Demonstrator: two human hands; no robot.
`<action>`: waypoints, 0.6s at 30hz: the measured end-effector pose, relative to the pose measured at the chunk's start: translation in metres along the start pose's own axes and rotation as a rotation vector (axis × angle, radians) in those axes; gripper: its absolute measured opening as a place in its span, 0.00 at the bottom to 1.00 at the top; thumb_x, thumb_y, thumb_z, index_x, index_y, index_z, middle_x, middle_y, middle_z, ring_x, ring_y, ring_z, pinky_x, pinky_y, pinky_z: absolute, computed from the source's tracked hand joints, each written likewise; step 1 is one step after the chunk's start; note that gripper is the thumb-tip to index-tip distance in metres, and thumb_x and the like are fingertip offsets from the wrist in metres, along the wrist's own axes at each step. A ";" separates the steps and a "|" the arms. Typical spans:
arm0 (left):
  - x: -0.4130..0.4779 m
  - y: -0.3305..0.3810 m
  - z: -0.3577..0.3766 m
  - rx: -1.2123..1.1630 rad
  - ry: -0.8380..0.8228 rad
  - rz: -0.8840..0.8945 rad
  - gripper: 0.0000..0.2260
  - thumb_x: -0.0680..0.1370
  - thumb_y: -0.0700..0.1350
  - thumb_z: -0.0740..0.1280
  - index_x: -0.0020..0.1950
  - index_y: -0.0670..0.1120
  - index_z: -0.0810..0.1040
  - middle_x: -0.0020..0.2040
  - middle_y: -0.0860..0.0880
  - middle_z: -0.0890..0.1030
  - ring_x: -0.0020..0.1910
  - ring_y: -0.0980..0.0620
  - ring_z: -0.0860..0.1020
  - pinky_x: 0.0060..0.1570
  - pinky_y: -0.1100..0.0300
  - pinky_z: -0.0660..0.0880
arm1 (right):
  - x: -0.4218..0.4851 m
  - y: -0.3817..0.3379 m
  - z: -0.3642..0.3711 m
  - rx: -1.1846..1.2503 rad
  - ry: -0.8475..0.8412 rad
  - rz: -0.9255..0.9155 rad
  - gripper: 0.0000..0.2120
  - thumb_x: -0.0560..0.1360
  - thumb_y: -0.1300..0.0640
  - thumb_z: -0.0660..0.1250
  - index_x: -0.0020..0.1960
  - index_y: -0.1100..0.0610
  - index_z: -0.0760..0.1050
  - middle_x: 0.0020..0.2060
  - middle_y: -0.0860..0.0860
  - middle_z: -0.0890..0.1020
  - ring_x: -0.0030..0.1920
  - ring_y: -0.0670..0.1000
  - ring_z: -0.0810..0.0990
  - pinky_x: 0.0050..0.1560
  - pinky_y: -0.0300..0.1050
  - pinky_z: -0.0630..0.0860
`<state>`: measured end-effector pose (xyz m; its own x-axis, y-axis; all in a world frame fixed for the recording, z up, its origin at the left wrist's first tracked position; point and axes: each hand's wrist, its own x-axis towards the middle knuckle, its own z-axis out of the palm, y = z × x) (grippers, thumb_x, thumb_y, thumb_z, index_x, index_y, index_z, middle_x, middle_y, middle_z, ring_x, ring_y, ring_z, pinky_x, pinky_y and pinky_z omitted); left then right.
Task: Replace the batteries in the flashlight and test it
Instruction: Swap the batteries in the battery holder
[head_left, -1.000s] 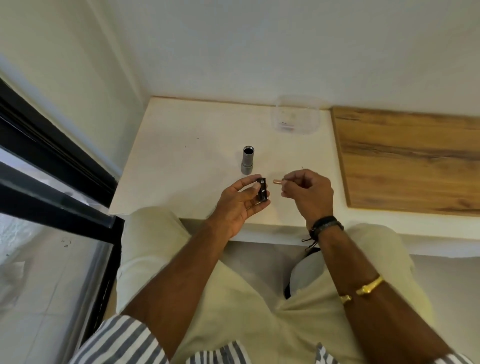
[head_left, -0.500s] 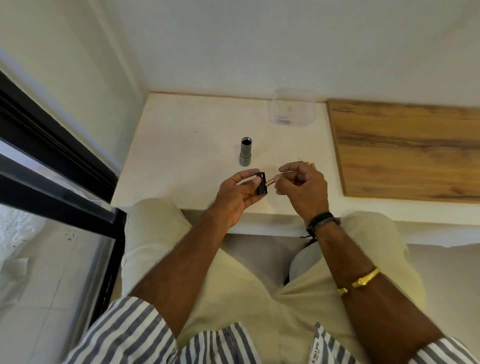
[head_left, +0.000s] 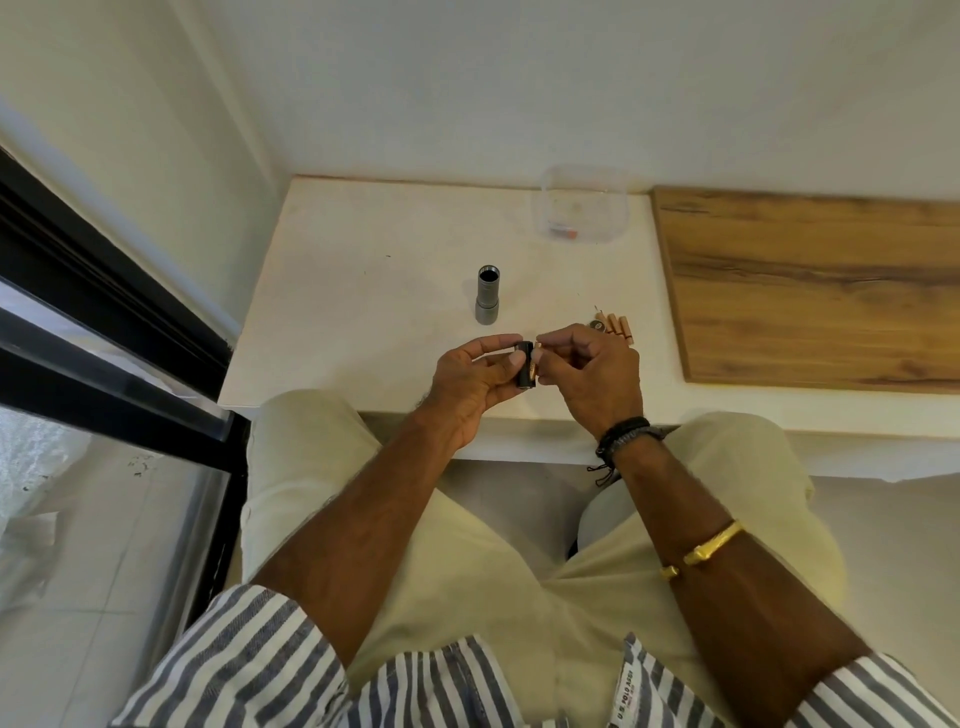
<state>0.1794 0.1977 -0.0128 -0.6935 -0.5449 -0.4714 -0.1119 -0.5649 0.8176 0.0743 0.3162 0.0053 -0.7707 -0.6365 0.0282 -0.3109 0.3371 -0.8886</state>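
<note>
Left hand (head_left: 467, 382) curls round a stubby black battery holder (head_left: 524, 380), right hand (head_left: 595, 376) pinching a slim coppery battery (head_left: 534, 370) against it.

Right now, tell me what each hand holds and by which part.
Left hand grips the black battery holder round its body; right hand pinches a copper battery against it, exact grip hidden.

Left hand (head_left: 480, 376): I see it grip the black battery holder (head_left: 524, 373), thumb on its front.
Right hand (head_left: 595, 374): it pinches a gold-toned battery (head_left: 534, 368) against the holder's right side.
Flashlight body (head_left: 488, 296): upright on the white worktop (head_left: 363, 260), open end up.
Loose batteries (head_left: 618, 328): I count a short row just beyond the right hand.
Clear tub (head_left: 582, 208): far edge, beside the wooden board (head_left: 810, 286).
</note>
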 end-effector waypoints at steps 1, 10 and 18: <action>0.000 0.000 0.000 0.003 0.012 0.006 0.13 0.76 0.34 0.70 0.60 0.39 0.80 0.54 0.38 0.84 0.51 0.41 0.84 0.51 0.48 0.82 | 0.000 0.000 0.001 0.004 -0.003 0.000 0.06 0.76 0.59 0.74 0.53 0.57 0.84 0.40 0.50 0.86 0.40 0.48 0.87 0.45 0.46 0.86; -0.004 -0.002 0.001 -0.034 0.044 0.014 0.12 0.76 0.33 0.70 0.59 0.38 0.80 0.52 0.39 0.85 0.48 0.43 0.85 0.46 0.52 0.83 | -0.006 0.003 0.010 -0.037 0.030 -0.057 0.08 0.76 0.60 0.74 0.55 0.58 0.85 0.45 0.49 0.86 0.44 0.39 0.82 0.49 0.28 0.78; 0.001 0.003 -0.003 -0.133 0.039 -0.009 0.10 0.78 0.34 0.67 0.58 0.40 0.81 0.51 0.42 0.85 0.51 0.44 0.85 0.48 0.54 0.82 | -0.006 0.002 0.016 -0.090 0.012 -0.140 0.08 0.76 0.62 0.74 0.54 0.57 0.86 0.45 0.52 0.86 0.45 0.50 0.84 0.51 0.43 0.82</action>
<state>0.1803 0.1931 -0.0116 -0.6640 -0.5617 -0.4935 -0.0211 -0.6457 0.7633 0.0872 0.3101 -0.0041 -0.7228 -0.6736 0.1542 -0.4638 0.3075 -0.8309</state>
